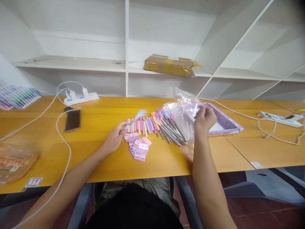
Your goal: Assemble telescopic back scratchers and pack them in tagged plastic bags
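My left hand (116, 137) is closed around the handle of a back scratcher (134, 121) with a light blue claw head and a metal shaft. Pinched in my right hand (205, 119) is a clear plastic bag (188, 97), raised above other clear bags (177, 116). Between the hands lies a pile of back scratchers (170, 128) with coloured claw heads and metal shafts. Beside it is a row of pastel handle tubes (144, 125) in pink, purple, yellow and blue. Small printed cards (139, 148) lie in a loose heap nearer me.
A purple open box (224, 119) stands behind my right hand. At left are a phone (72, 121), a power strip (82, 98) with cables, and an orange package (17, 162). Another power strip (281, 118) lies at right. A taped carton (170, 65) sits on the shelf.
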The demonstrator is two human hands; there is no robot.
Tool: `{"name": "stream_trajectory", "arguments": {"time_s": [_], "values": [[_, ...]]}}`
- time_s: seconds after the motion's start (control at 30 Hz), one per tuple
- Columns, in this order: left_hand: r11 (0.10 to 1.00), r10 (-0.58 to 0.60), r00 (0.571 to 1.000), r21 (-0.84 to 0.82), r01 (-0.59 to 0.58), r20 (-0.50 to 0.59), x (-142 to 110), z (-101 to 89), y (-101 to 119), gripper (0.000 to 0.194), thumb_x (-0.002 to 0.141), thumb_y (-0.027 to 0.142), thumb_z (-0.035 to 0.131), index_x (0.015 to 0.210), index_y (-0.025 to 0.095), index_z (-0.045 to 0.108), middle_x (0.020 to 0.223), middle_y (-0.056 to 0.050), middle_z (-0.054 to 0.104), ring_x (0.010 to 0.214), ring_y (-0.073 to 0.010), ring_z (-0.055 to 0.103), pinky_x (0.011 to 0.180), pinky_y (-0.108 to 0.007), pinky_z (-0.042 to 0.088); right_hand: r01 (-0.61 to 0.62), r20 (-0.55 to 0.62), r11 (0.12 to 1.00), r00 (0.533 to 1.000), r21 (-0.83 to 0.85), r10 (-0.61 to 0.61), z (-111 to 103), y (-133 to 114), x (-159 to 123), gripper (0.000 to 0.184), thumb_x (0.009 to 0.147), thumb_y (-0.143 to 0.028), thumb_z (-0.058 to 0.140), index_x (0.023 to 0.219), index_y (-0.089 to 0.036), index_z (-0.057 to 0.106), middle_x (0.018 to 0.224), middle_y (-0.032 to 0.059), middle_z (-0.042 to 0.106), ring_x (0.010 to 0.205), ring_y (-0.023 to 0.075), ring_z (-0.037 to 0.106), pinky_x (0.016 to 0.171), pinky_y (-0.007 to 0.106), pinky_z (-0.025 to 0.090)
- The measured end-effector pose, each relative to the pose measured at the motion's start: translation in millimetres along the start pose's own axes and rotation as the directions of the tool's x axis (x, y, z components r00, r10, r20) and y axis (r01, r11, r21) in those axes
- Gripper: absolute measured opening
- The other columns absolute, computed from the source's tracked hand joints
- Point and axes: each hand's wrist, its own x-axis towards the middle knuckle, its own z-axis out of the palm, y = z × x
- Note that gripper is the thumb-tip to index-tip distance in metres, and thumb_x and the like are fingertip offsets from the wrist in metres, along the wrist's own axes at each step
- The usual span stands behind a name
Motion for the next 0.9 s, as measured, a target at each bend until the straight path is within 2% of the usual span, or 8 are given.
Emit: {"name": "stream_trajectory", "arguments": {"time_s": [0.07,0.13,0.23,0.33,0.4,0.5,0.77,0.9], "values": [[0.994,-0.006,0.999,-0.107,0.001,-0.045,2,0.6,-5,0.048,0.11,0.053,0.04,0.145,0.022,0.054,0.076,0.003,0.054,0.065,-0.0159,0.049,0.065,-0.029,0.038,-0.122,0.166,0.97,0.982,0.209,0.088,6,-27,-10,0.041,0.105,-0.053,0.048,0.103,-0.018,0.069,0.067,-0.0012,0.053,0.057,0.0165,0.05,0.059,0.032,0.044],[0.984,-0.031,0.999,-0.178,0.024,-0.036,3,0.3,-7,0.049,0.109,0.055,0.042,0.14,0.022,0.06,0.078,0.003,0.054,0.062,-0.0147,0.045,0.061,-0.028,0.037,-0.31,0.465,0.871,0.878,0.38,0.109,13,-58,-28,0.039,0.099,-0.06,0.057,0.096,-0.022,0.065,0.062,-0.0054,0.045,0.049,0.0131,0.039,0.048,0.028,0.034],[0.967,-0.094,0.993,-0.229,0.109,0.072,3,1.0,-5,0.047,0.103,0.061,0.051,0.122,0.023,0.069,0.072,0.004,0.05,0.056,-0.0126,0.037,0.054,-0.026,0.03,-0.586,0.852,0.71,0.522,0.391,-0.039,25,-102,-71,0.038,0.088,-0.059,0.073,0.087,-0.022,0.063,0.06,-0.0064,0.045,0.044,0.0087,0.03,0.04,0.025,0.024],[0.918,-0.129,0.969,-0.344,0.198,0.212,0,6.5,-2,0.054,0.097,0.07,0.058,0.121,0.022,0.067,0.065,0.008,0.039,0.052,-0.0107,0.03,0.051,-0.025,0.024,-0.645,0.965,0.725,0.235,0.242,-0.113,39,-133,-122,0.039,0.087,-0.058,0.074,0.079,-0.021,0.063,0.054,-0.0062,0.048,0.039,0.007,0.029,0.036,0.024,0.019],[0.889,-0.122,0.96,-0.402,0.219,0.253,-2,12.0,-1,0.061,0.093,0.075,0.061,0.121,0.021,0.066,0.064,0.009,0.036,0.051,-0.0099,0.029,0.051,-0.025,0.023,-0.611,0.982,0.769,0.114,0.188,-0.15,47,-141,-150,0.043,0.09,-0.06,0.071,0.074,-0.022,0.06,0.049,-0.0066,0.048,0.035,0.0078,0.03,0.035,0.025,0.019],[0.892,-0.129,0.973,-0.406,0.197,0.19,-2,18.6,-1,0.06,0.089,0.076,0.066,0.109,0.02,0.067,0.062,0.008,0.04,0.052,-0.0102,0.032,0.051,-0.025,0.026,-0.528,0.964,0.817,0.01,0.232,-0.267,54,-139,-172,0.047,0.092,-0.063,0.07,0.073,-0.022,0.058,0.05,-0.0054,0.052,0.038,0.0097,0.04,0.037,0.025,0.029],[0.781,-0.146,0.95,-0.556,0.283,0.277,-10,20.3,7,0.049,0.086,0.065,0.076,0.091,0.02,0.06,0.062,0.01,0.032,0.051,-0.0066,0.025,0.051,-0.023,0.02,-0.674,0.96,0.689,0.121,0.265,-0.251,56,-127,-183,0.048,0.087,-0.07,0.074,0.098,-0.024,0.064,0.077,-0.0019,0.064,0.057,0.0142,0.055,0.046,0.026,0.042],[0.851,-0.085,0.955,-0.478,0.219,0.286,-13,20.4,13,0.047,0.089,0.065,0.073,0.086,0.019,0.063,0.066,0.005,0.047,0.057,-0.0096,0.039,0.055,-0.025,0.033,-0.661,0.914,0.63,0.282,0.406,-0.293,63,-130,-192,0.044,0.084,-0.064,0.081,0.09,-0.023,0.066,0.084,0.0,0.064,0.075,0.0153,0.059,0.068,0.028,0.052]]}}
